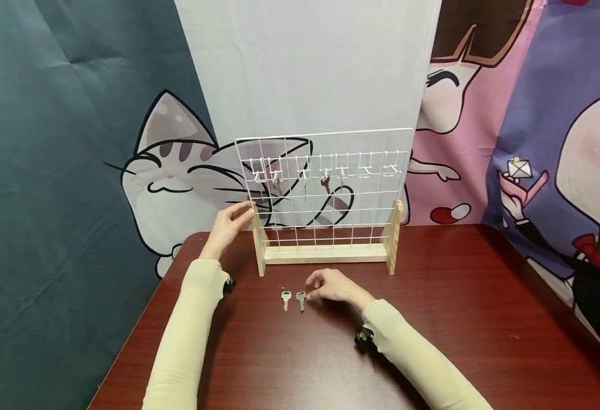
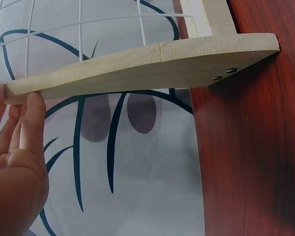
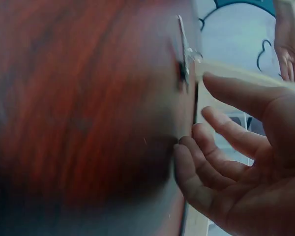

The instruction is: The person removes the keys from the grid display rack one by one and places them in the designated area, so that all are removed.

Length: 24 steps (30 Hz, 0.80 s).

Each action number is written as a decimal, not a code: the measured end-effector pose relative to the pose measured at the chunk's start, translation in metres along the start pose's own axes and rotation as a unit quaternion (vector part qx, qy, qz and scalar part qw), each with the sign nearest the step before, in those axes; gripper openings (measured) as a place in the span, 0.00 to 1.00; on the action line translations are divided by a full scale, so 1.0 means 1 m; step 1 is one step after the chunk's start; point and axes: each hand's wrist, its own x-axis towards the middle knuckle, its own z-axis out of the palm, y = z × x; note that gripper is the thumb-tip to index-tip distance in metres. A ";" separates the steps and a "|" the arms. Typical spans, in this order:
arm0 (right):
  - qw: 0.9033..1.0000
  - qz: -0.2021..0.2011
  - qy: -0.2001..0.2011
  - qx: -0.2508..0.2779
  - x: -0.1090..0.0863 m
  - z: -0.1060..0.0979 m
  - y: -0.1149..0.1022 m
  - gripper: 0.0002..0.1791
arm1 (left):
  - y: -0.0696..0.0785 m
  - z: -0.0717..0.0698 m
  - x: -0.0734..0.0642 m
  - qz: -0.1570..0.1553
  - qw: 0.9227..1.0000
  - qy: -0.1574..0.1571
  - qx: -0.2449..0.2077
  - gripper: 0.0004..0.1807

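Observation:
A white wire-grid rack with wooden side posts stands on the table. My left hand (image 1: pixel 226 226) pinches the top of its left wooden post (image 2: pixel 137 69), fingers on one side and thumb on the other in the left wrist view. Two silver keys lie side by side on the tabletop in front of the rack, a left key (image 1: pixel 286 299) and a right key (image 1: pixel 301 299). Just right of the right key hovers my right hand (image 1: pixel 333 286), fingers loosely bent, thumb apart from them, holding nothing. The right wrist view is blurred, with the keys seen edge-on beyond the thumb.
White hooks line the grid's upper part. Several carry keys, among them a brass-coloured key (image 1: pixel 326 183); the rightmost hook (image 1: pixel 392 169) is bare. The wooden base bar (image 1: pixel 325 254) crosses the rack's foot. Behind the dark red table (image 1: pixel 464 319) hangs a printed cartoon cloth (image 1: pixel 305 68).

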 end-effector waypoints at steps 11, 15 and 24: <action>0.999 0.002 0.001 -0.042 0.009 0.012 -0.007 0.17 | 0.001 -0.001 0.007 0.006 1.000 0.002 0.005 0.23; 0.999 0.007 0.001 -0.046 0.010 0.013 -0.009 0.17 | 0.003 -0.001 0.006 0.007 1.000 0.002 0.007 0.23; 0.999 0.010 -0.002 -0.039 0.010 0.017 -0.005 0.15 | 0.001 -0.001 0.002 -0.002 1.000 0.001 0.017 0.24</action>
